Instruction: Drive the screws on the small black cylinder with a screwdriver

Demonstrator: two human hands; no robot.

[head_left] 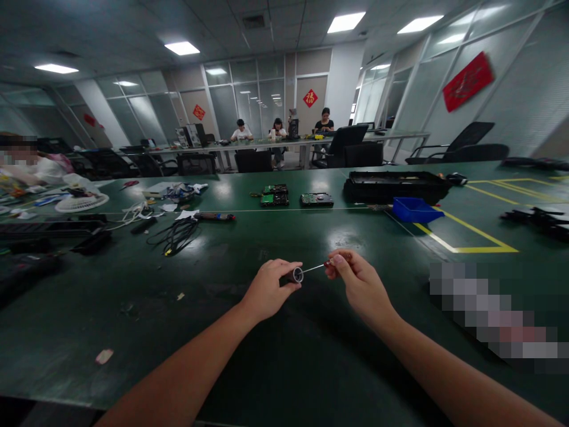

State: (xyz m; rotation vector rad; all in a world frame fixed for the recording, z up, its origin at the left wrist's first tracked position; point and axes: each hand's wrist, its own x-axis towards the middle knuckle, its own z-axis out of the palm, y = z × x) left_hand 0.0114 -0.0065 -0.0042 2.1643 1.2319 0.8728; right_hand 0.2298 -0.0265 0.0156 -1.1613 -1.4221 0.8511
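Above the middle of the green table, my left hand [271, 284] is closed around a small dark cylindrical part [297, 274] with a light ring-shaped end that faces right and toward me. My right hand [358, 279] grips the reddish handle of a screwdriver [317, 268] between thumb and fingers. Its thin metal shaft points left, and the tip is at the ring end of the part. Whether the tip touches the inside cannot be made out. The far side of the part is hidden by my fingers.
Farther back lie circuit-board pieces [274, 196], a drive-like box [316, 200], a long black housing [395, 187] and a blue bin [416, 210]. On the left are an electric screwdriver [216, 217], a coiled black cable [178, 237] and a white fan grille [82, 202]. Several people sit beyond.
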